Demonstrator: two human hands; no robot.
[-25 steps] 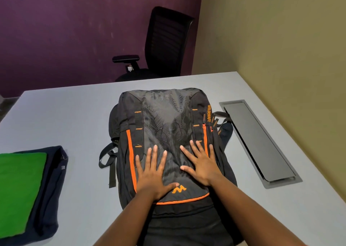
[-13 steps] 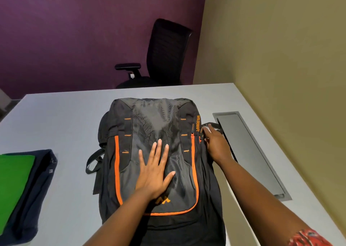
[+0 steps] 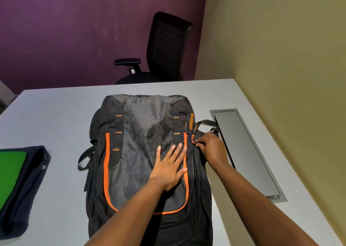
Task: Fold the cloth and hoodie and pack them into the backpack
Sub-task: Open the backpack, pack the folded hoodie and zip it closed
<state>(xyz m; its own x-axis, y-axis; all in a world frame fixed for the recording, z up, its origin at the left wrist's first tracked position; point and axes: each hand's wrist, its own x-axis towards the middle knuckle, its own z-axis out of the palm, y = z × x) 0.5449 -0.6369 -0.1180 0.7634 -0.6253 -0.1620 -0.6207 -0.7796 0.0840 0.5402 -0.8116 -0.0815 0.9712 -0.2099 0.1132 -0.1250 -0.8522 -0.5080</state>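
A black and grey backpack [image 3: 142, 152] with orange zipper trim lies flat on its back in the middle of the pale grey tabletop [image 3: 56, 118], its top end pointing away from the person and its printed front panel facing up. The left hand [image 3: 168, 169] rests palm down on the right half of that front panel, its fingers [image 3: 175, 153] straight and slightly spread, touching the fabric just beside the orange zipper line. The right hand [image 3: 210, 148] sits at the backpack's right side edge, its fingers [image 3: 199, 144] curled and pinching something small at the zipper there; the exact piece they hold is too small to make out. A black carry strap [image 3: 206, 122] loops out from the backpack just beyond that hand. At the left edge of the tabletop, well apart from the backpack, a folded dark navy hoodie [image 3: 31, 186] lies flat with a folded bright green cloth [image 3: 10, 172] on top of it, both partly cut off by the frame. To the right of the backpack a long grey cable hatch [image 3: 249, 156] is set into the tabletop. Beyond the far edge stands a black mesh office chair [image 3: 166, 47] against a purple wall [image 3: 65, 30], with an olive wall [image 3: 280, 58] on the right.
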